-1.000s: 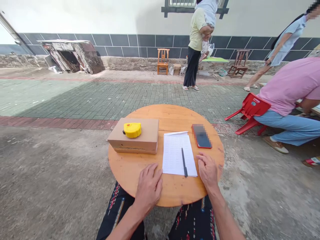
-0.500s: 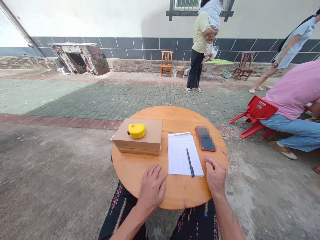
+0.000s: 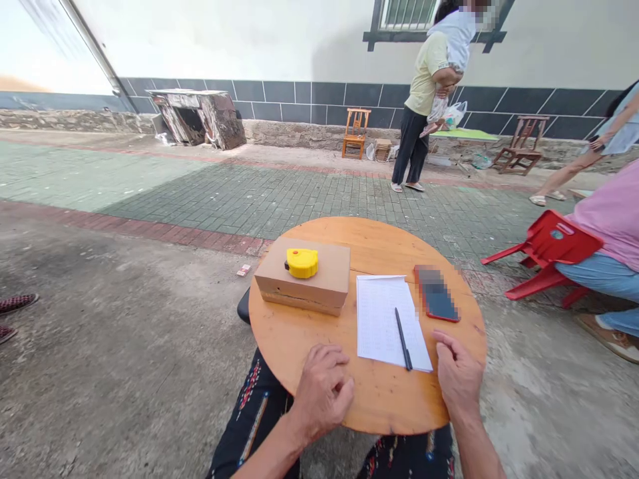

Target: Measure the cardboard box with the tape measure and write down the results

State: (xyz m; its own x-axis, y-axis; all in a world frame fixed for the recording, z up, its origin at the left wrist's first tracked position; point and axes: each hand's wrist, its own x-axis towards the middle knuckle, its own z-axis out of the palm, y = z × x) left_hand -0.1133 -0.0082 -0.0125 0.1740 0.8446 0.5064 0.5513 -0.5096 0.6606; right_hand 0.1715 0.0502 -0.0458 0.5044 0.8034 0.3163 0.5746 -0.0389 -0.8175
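On the round wooden table (image 3: 379,406), my left hand (image 3: 324,386) rests near the front edge, its fingers loosely bent and its thumb apart. It holds nothing. To the right of the paper, my right hand (image 3: 458,372) lies curled into a loose fist with nothing visible in it. Between and beyond the hands are white sheets of paper (image 3: 377,319) with faint print. A black pen (image 3: 403,339) lies across them. A phone with a red edge (image 3: 439,296) is past my right hand. At the left, a yellow tape measure (image 3: 302,263) sits on a brown cardboard box (image 3: 329,273).
A person (image 3: 422,100) stands beyond the table, carrying a child. Another person in pink (image 3: 614,206) sits on a red plastic chair (image 3: 559,246) at the right. By the wall are a wooden chair (image 3: 356,133) and a weathered cabinet (image 3: 219,120). Someone's shoes (image 3: 17,304) show at the left.
The view has swung left, so the whole scene sits further right. My left hand has gone from flat to bent fingers. My right hand keeps its curl; the table items have not moved.
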